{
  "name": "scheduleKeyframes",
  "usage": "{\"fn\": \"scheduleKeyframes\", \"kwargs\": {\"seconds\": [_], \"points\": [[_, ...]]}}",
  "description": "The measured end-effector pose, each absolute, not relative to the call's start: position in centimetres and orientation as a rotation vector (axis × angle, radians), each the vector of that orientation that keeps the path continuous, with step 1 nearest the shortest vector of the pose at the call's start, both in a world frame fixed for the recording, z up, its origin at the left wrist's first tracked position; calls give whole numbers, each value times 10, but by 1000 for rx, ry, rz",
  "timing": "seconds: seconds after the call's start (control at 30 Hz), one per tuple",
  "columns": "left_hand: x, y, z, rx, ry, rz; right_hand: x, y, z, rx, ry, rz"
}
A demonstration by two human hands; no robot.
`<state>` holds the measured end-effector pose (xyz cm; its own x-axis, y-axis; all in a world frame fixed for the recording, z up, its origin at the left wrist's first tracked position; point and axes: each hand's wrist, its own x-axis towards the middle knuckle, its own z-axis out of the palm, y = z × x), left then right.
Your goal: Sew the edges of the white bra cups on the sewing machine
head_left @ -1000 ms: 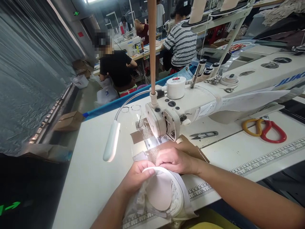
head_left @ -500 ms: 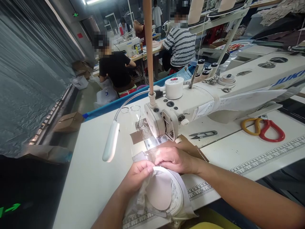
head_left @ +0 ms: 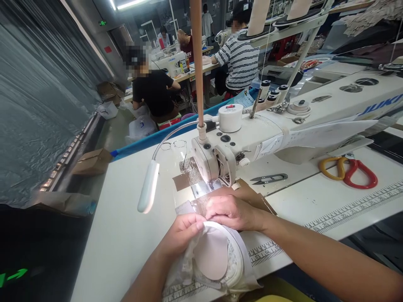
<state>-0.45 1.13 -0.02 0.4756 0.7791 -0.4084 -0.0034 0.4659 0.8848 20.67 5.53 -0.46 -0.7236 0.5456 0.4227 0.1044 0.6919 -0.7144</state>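
White lace garment piece (head_left: 236, 268), with a curved white rim and a smooth beige pad (head_left: 211, 256) inside it, sits at the near edge of the bench (head_left: 116, 239), just in front of the sewing machine (head_left: 206, 159). The left hand (head_left: 185, 230) pinches the rim at its upper left, thumb on top. The right hand (head_left: 229, 212) lies just beside it, fingers curled over the far edge of the fabric; its fingertips are partly hidden, so I cannot tell whether they grip or only press. The two hands nearly meet at the top of the rim, below the needle area.

Printed ruler markings (head_left: 267, 251) run along the front of the bench, partly covered by the fabric. A gooseneck lamp (head_left: 148, 186) hangs to the left of the machine head, near a pair of eyeglasses (head_left: 174, 145). To the right lie dark thread snips (head_left: 269, 179) and, farther over, scissors with one yellow and one red handle (head_left: 360, 174). Beyond the bench, people sit at other machines, one in a striped shirt (head_left: 241, 61).
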Motion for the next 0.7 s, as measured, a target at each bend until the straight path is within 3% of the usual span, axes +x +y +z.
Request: {"fn": "scheduleKeyframes", "kwargs": {"seconds": [0.7], "points": [[-1,7,-5,1129,953,618,203,33,6,-580,-2174,1016]]}}
